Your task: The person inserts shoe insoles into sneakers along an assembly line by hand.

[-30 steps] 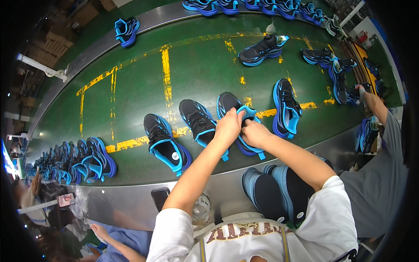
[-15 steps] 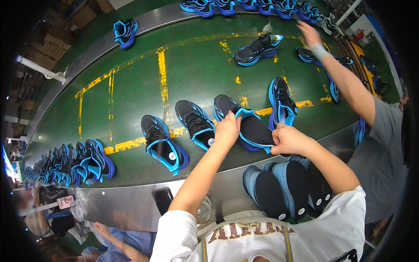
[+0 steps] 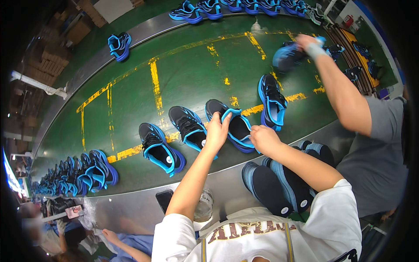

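A black shoe with a bright blue collar (image 3: 235,126) lies on the green conveyor belt (image 3: 192,78), its opening facing up. My left hand (image 3: 217,132) grips the collar on its left side, fingers over the rim. At the shoe's heel end my right hand (image 3: 263,139) is curled around the edge. Matching shoes lie on either side of it: one (image 3: 188,126) and another (image 3: 159,148) to the left, and one (image 3: 273,101) to the right.
A co-worker's arm (image 3: 340,96) reaches in from the right and holds a shoe (image 3: 286,56) above the belt. Dark insoles (image 3: 283,183) are stacked on the metal ledge near me, beside a phone (image 3: 163,198). Several shoes crowd the belt's left end (image 3: 74,179) and far edge (image 3: 209,8).
My right hand swung out to the right, then came back to the shoe's heel. The co-worker reached across and lifted a shoe off the far part of the belt.
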`<state>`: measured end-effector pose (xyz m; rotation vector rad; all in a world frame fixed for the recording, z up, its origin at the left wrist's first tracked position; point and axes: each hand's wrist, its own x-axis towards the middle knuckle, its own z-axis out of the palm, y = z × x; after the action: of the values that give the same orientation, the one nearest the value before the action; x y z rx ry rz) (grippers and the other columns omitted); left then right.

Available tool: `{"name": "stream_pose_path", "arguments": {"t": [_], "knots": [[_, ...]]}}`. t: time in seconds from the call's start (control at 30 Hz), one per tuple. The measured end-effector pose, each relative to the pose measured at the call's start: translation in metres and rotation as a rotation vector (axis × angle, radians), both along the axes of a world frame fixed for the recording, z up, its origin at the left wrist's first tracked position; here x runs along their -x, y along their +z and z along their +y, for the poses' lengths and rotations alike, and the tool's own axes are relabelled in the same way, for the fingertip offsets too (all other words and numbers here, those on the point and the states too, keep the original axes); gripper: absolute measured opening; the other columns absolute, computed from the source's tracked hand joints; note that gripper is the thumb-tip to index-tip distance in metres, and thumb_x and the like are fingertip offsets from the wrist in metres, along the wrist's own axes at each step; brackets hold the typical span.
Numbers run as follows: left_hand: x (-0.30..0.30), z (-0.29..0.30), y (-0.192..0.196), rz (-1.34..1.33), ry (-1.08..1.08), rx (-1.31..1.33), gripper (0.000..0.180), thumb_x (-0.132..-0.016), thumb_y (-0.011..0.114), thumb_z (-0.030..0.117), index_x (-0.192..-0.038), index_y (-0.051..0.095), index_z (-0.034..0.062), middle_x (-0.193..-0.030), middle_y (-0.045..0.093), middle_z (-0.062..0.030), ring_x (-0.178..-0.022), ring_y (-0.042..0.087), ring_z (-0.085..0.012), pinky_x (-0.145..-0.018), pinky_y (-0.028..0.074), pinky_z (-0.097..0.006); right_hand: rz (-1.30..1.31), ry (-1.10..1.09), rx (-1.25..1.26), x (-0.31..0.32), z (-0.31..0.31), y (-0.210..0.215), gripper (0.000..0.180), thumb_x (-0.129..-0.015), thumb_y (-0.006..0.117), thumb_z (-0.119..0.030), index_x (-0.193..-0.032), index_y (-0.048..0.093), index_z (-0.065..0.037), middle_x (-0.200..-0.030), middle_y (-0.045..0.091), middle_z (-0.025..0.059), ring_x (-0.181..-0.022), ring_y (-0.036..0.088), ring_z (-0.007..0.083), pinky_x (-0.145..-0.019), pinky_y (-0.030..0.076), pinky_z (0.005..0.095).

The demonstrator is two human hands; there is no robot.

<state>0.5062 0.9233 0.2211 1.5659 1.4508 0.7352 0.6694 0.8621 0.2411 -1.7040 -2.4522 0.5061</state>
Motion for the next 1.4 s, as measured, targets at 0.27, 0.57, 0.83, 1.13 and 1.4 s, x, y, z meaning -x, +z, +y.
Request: {"name": "stream_pose_path", "arguments": {"t": [0.27,0.57,0.83,1.13,1.4], "knots": [[-0.007,-0.003,-0.018,-0.005,0.009,-0.1,0.032,-0.083,0.049,0.029,-0.077,0.041,-0.0015,-0.066,0.053,-0.0247,-0.064,0.055,-0.0381,-0.055,0.041,-0.039,-0.036,-0.088,0.047,0.035,0.033,-0.049,0.014,-0.075,0.047,-0.014,-0.078,0.055,-0.003,-0.084,0.054,0.0139,-0.074,0.056,0.028,-0.063,0.046,0.0365],[0.002,0.005,-0.012,0.0,0.058,-0.064,0.035,-0.074,0.059,0.028,-0.08,0.05,-0.0055,-0.072,0.053,-0.0225,-0.068,0.054,-0.0352,-0.06,0.042,-0.038,-0.23,-0.104,0.275,0.031,0.015,0.018,0.025,-0.067,0.059,-0.021,-0.083,0.059,-0.002,-0.095,0.053,0.0175,-0.085,0.053,0.0313,-0.073,0.045,0.0379],[0.003,0.01,-0.02,-0.156,-0.011,0.008,0.034,-0.075,0.06,0.029,-0.063,0.042,0.0032,-0.054,0.032,0.0032,-0.052,0.029,-0.0054,-0.043,0.025,-0.023,-0.213,0.236,0.253,0.016,0.029,-0.01,0.013,-0.068,0.05,-0.008,-0.074,0.06,-0.002,-0.087,0.053,0.0144,-0.085,0.053,0.0267,-0.071,0.046,0.0351],[-0.008,0.008,-0.038,-0.055,0.06,-0.095,0.036,-0.083,0.049,0.029,-0.072,0.043,-0.0045,-0.065,0.05,-0.0225,-0.06,0.051,-0.0282,-0.056,0.04,-0.035,-0.095,0.297,0.051,0.02,0.042,-0.043,0.015,-0.071,0.048,-0.012,-0.074,0.058,-0.002,-0.085,0.051,0.0121,-0.084,0.05,0.025,-0.071,0.046,0.0341],[-0.016,0.004,-0.031,-0.012,0.061,-0.104,0.036,-0.084,0.047,0.03,-0.076,0.043,-0.0059,-0.074,0.051,-0.0284,-0.073,0.051,-0.0415,-0.062,0.041,-0.04,-0.177,0.331,0.058,0.015,0.045,-0.053,0.015,-0.071,0.048,-0.013,-0.077,0.06,-0.007,-0.084,0.053,0.0099,-0.083,0.051,0.0235,-0.07,0.045,0.0326]]}}
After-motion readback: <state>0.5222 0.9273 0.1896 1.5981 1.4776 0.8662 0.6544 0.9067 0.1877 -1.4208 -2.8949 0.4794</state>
